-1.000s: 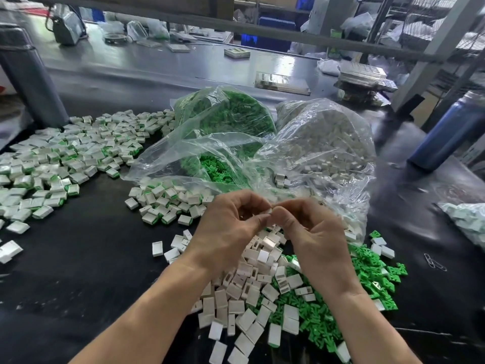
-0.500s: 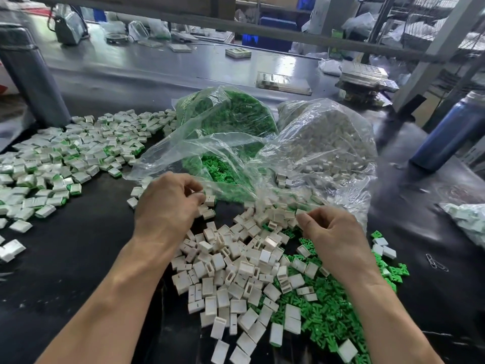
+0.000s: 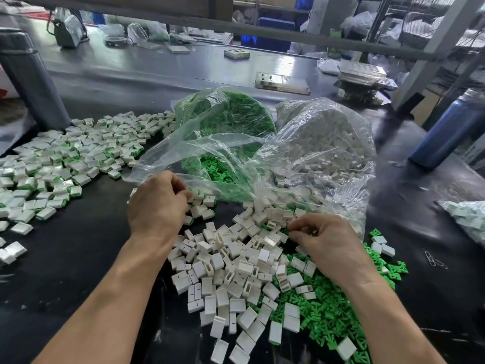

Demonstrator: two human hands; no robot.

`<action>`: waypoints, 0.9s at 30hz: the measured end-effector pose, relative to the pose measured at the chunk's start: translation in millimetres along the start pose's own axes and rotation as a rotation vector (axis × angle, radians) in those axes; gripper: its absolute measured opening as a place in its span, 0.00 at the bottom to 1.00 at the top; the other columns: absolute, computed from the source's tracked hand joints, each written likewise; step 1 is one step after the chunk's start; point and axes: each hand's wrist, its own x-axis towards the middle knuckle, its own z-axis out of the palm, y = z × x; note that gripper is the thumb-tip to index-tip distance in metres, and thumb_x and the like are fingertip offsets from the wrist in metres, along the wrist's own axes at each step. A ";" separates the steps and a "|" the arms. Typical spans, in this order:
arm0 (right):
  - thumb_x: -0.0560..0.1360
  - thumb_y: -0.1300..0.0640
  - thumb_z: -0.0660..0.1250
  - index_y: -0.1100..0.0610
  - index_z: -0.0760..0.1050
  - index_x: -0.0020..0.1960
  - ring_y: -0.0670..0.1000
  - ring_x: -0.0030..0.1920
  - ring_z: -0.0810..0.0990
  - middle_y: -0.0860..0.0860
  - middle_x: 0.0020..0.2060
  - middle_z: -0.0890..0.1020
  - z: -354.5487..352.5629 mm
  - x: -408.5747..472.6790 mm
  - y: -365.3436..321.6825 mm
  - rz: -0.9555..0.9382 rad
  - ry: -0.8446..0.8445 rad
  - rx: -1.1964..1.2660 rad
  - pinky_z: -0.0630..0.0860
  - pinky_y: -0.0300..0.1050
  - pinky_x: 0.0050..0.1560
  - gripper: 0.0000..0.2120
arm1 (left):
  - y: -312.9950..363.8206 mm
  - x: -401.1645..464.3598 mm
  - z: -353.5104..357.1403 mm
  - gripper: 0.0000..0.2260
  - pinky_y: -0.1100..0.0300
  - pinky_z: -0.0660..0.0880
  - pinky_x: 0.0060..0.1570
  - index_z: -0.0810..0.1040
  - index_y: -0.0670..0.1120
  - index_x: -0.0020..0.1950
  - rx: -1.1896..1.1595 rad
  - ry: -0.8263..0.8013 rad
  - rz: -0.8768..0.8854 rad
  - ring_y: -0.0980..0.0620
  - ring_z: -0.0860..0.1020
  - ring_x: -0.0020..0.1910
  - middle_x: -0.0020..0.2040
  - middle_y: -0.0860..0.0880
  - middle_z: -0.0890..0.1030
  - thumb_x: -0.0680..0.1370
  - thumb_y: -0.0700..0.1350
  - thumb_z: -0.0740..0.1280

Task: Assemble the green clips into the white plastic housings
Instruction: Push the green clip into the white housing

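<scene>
Head view: left hand (image 3: 157, 206) curls over assembled pieces, its grip unclear; right hand (image 3: 326, 241) pinches among white housings (image 3: 231, 274) mid-desk, contents hidden. Green clips (image 3: 325, 319) lie right; best take one of each, slot aligned.

1. We cannot see the fingertips of the left hand (image 3: 157, 206); they curl under, away from us, so whether they hold a piece is unclear.
2. The right hand (image 3: 328, 243) hides its own fingertips among the white housings (image 3: 223, 279); any pinch there is hidden.
3. Beneath the right wrist, green clips (image 3: 322, 319) run off the bottom edge.
4. Left of the left hand, the assembled pieces (image 3: 60, 164) are cut by the frame; the far benches blur.
</scene>
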 end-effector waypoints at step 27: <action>0.77 0.45 0.75 0.40 0.82 0.52 0.46 0.51 0.77 0.38 0.47 0.77 6.1 -2.6 -10.7 0.012 0.020 -0.235 0.77 0.50 0.58 0.05 | 30.5 -36.3 25.7 0.10 0.55 0.73 0.68 0.81 0.58 0.61 0.069 -0.558 0.429 0.58 0.76 0.56 0.52 0.62 0.76 0.80 0.47 0.71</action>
